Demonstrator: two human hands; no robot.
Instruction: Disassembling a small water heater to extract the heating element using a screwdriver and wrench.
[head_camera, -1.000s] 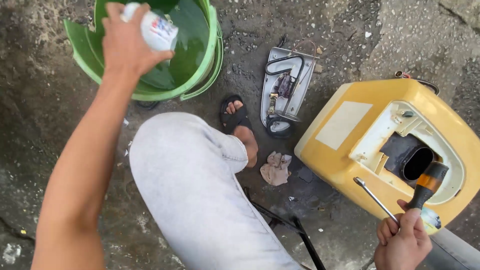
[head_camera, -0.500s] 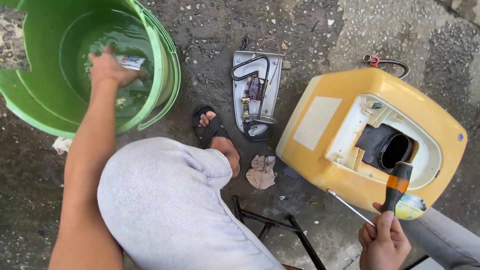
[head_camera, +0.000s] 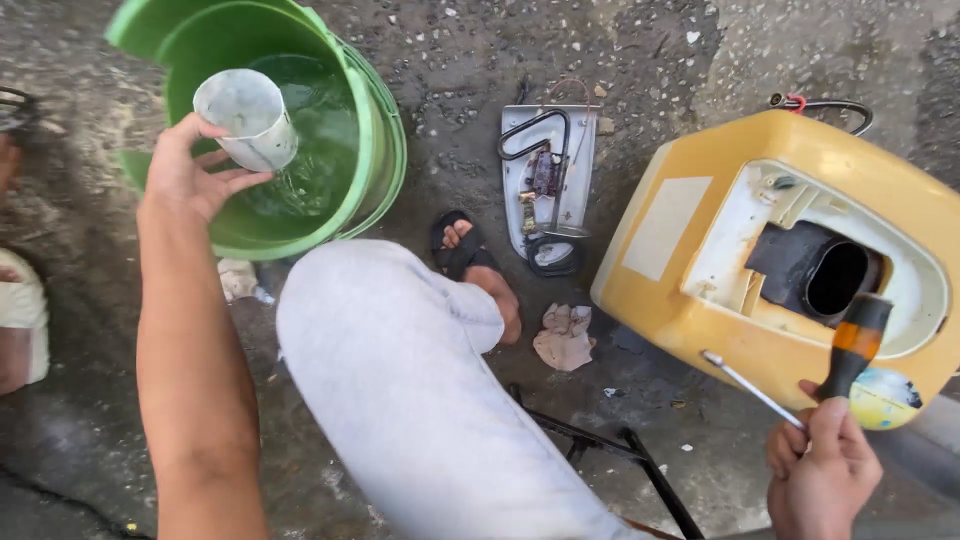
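Observation:
My left hand (head_camera: 190, 175) grips a white plastic cup (head_camera: 247, 118) tilted over a green bucket (head_camera: 370, 130) that holds water. Down at the lower right, my right hand (head_camera: 822, 462) holds a screwdriver (head_camera: 848, 345) with an orange and black handle, plus a thin metal rod (head_camera: 750, 388) sticking out to the left. Both tools lie against a yellow plastic housing (head_camera: 680, 270) with a white inset and a dark round opening. My knee in grey trousers (head_camera: 400, 370) fills the middle, with my sandalled foot (head_camera: 480, 270) beyond it.
A grey metal plate (head_camera: 585, 160) with wires and small parts lies on the rough concrete beside the foot. A crumpled rag (head_camera: 565, 335) sits near the yellow housing. Black metal stool legs (head_camera: 640, 460) show below. Another person's foot (head_camera: 20, 320) is at the left edge.
My left hand dipped the cup into the bucket's water and has lifted it out above the surface. The view shifted, and the right hand still holds the screwdriver.

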